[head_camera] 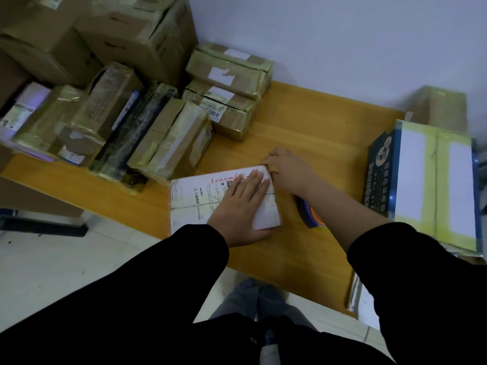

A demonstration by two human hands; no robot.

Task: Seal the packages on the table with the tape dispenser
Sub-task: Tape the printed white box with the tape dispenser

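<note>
A flat white package (195, 198) with red print lies on the wooden table (316, 143) near its front edge. My left hand (239, 206) presses flat on the package's right half, fingers straight. My right hand (287, 169) sits at the package's far right corner, fingers curled against its edge over a strip of tan tape. A blue and orange tape dispenser (311, 214) lies on the table just right of the package, partly hidden under my right forearm.
Several taped cardboard boxes (168, 143) crowd the table's left and back, with bigger cartons (126, 30) stacked behind. A dark blue box with yellow tape (421, 185) stands at the right edge. A pale wall rises behind the table. White floor tiles lie below.
</note>
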